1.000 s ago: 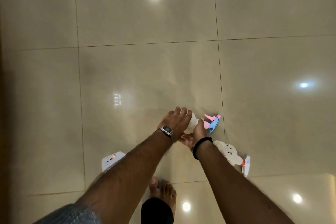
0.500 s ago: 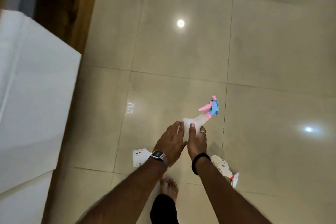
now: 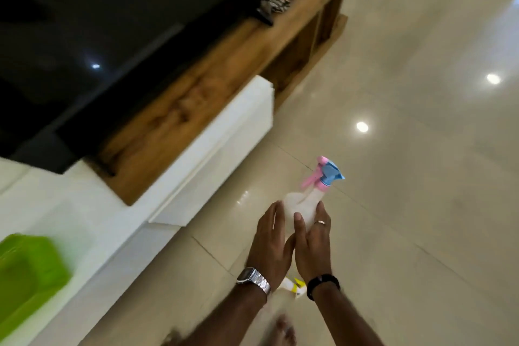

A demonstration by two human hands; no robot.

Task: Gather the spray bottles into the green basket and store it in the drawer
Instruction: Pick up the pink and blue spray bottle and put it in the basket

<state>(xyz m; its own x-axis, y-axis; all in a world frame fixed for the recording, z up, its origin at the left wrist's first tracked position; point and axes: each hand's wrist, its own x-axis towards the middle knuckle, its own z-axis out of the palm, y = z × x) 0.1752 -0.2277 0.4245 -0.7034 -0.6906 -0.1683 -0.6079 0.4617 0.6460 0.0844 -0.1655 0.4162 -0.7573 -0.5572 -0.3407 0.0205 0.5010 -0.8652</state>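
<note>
A translucent white spray bottle (image 3: pixel 304 201) with a pink and blue trigger head is held up over the floor between both hands. My left hand (image 3: pixel 271 241), with a metal watch, cups its left side. My right hand (image 3: pixel 313 244), with a ring and a black wristband, presses its right side. The green basket (image 3: pixel 26 275) sits on the white cabinet top at the lower left, blurred. A second spray bottle (image 3: pixel 293 286) with a yellow head lies on the floor, mostly hidden behind my wrists.
A white low cabinet (image 3: pixel 219 132) with a closed drawer front runs along the left. Above it are a wooden shelf (image 3: pixel 213 64) and a dark TV screen (image 3: pixel 98 22). Glossy tiled floor (image 3: pixel 421 177) spreads to the right. My bare feet show at the bottom edge.
The bottle has been lifted off the floor in both hands. The view has swung left, so the cabinet, TV and green basket have come into sight.
</note>
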